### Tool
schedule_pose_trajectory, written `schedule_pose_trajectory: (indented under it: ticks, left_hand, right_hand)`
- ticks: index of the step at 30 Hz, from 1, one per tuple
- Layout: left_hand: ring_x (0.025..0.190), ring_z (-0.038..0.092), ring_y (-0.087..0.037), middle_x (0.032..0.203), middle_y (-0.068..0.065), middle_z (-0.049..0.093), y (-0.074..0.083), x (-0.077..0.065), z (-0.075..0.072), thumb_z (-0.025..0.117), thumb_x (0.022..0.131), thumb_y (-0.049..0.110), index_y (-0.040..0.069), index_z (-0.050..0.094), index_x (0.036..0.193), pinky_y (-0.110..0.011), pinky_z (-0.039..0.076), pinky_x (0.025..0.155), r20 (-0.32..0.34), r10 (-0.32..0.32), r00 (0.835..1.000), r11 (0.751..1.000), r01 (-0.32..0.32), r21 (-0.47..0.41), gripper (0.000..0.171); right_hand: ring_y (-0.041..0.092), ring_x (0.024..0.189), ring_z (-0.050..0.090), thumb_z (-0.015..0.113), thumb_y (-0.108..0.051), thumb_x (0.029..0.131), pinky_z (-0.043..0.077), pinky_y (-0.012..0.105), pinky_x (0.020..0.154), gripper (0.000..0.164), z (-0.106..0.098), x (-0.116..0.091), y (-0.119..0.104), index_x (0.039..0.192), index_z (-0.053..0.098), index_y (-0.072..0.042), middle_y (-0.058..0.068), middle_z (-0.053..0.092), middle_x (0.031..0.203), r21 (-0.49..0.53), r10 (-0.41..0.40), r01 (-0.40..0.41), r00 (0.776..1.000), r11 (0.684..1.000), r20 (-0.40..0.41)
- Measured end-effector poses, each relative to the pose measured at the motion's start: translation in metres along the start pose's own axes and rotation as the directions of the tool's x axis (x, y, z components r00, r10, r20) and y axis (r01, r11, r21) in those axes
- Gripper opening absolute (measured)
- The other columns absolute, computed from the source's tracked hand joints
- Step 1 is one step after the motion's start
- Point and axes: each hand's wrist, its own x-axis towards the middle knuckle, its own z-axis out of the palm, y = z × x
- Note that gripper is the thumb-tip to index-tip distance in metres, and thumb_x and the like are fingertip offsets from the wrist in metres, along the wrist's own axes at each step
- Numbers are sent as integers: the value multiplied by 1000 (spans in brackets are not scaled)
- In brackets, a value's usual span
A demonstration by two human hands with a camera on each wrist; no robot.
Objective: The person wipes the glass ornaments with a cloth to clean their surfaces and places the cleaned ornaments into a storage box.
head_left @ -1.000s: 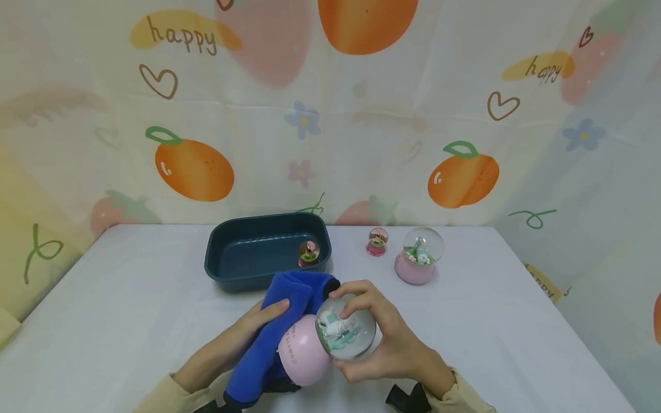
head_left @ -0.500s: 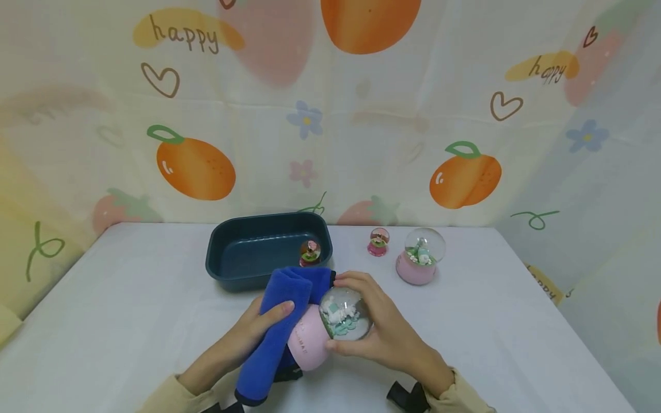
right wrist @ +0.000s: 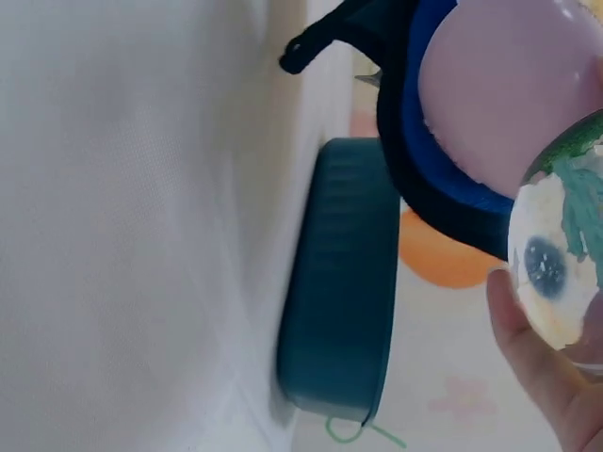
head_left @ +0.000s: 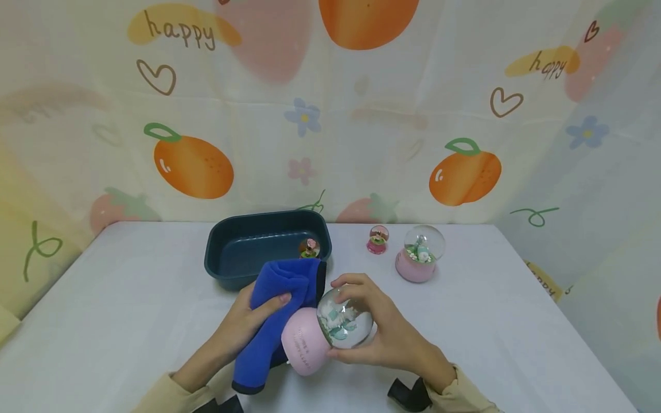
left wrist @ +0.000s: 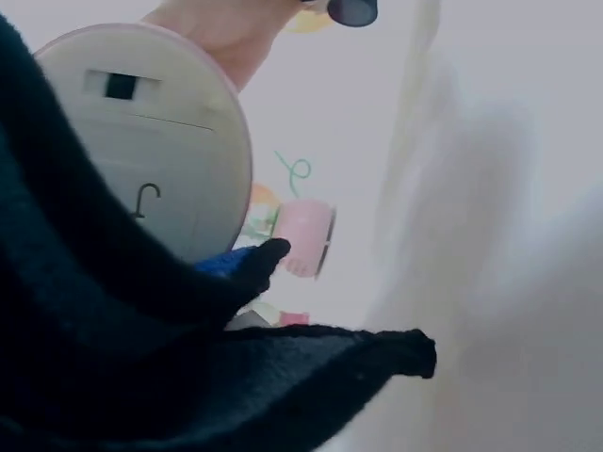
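The right hand (head_left: 384, 330) was clamped on the clear dome of a snow globe (head_left: 326, 330), its thumb beneath the glass and its fingers curled over the top. The globe was held above the near part of the white tabletop (head_left: 490, 321), tipped on its side, so that its pink base pointed toward the left hand (head_left: 242, 324). White and green figures showed inside the dome, and lettering too small to read ran across the base. In the left wrist view, the pale round underside carried a black switch (left wrist: 122, 86) and a thin hooked metal piece (left wrist: 146, 200).

The left hand was closed on a folded blue cloth (head_left: 265, 338) with black edging, its thumb laid over the fold; its other fingers were mostly hidden. The cloth hung just beside the base, partly behind it; contact between them could not be made out.

Beyond the cloth stood a dark teal basin (head_left: 232, 278), with a miniature snow globe (head_left: 309, 247) in its right end. To the right of the basin, a pink-based miniature globe (head_left: 377, 240) and a larger pink-based globe (head_left: 420, 255) stood upright near each other. A fruit-printed backdrop (head_left: 330, 143) hung behind.
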Motion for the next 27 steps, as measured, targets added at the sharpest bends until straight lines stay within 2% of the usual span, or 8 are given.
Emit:
schedule_pose_trajectory:
  ticks: [5,8,11,14,19,22,24,27]
  left_hand:
    - [110,59,-27,128,-21,56,5,-3,-8,52,98,32,-1,40,141,-43,52,90,102,-72,992,997,73,-4,55]
    - [119,57,-33,136,-23,52,9,-6,-6,55,98,32,1,34,146,-51,52,93,205,-42,978,998,30,63,61]
    - [125,54,-36,142,-21,49,10,-7,0,59,98,30,7,30,150,-56,49,97,260,-15,966,993,-16,116,64]
    - [123,56,-34,139,-17,53,7,-5,2,60,97,26,11,33,148,-54,49,96,236,19,972,990,-51,131,60]
    - [117,61,-33,131,-16,61,1,-2,-2,60,97,19,8,47,139,-51,51,94,128,141,982,971,-163,177,46]
    - [120,59,-34,135,-18,59,0,-1,-5,60,97,22,6,46,140,-54,50,96,97,105,990,981,-119,153,47]
    - [125,55,-34,140,-19,54,0,-1,-7,56,99,29,6,40,144,-54,47,101,125,8,992,996,-18,84,53]
    - [135,43,-39,150,-23,38,1,-3,-9,47,101,41,5,22,152,-57,41,106,236,-134,962,990,140,-10,68]
  right_hand:
    - [21,122,52,91,-16,70,54,34,95,65,1,-1,2,121,50,-17,9,47,136,-55,-98,99,995,994,16]
    - [21,119,52,91,-15,70,53,33,97,65,3,0,4,120,50,-16,10,46,135,-100,-149,151,989,983,22]
    - [21,119,52,91,-15,69,51,31,99,65,4,0,4,120,51,-16,9,48,135,-147,-183,185,983,972,22]
    - [21,120,54,92,-14,68,49,30,100,65,5,0,2,120,52,-15,11,50,135,-162,-221,222,975,961,26]
    - [23,122,53,92,-10,66,52,32,99,69,6,0,0,121,51,-13,13,52,135,-137,-261,265,964,955,45]
    - [23,123,52,92,-9,66,53,33,98,69,7,-1,0,121,49,-12,15,50,135,-115,-286,290,957,950,48]
    - [24,125,51,92,-9,67,52,34,99,68,8,0,0,120,49,-11,16,49,135,-108,-316,318,948,942,41]
    - [25,128,47,92,-10,67,51,35,100,68,9,0,1,119,48,-10,17,48,135,-105,-354,355,935,929,27]
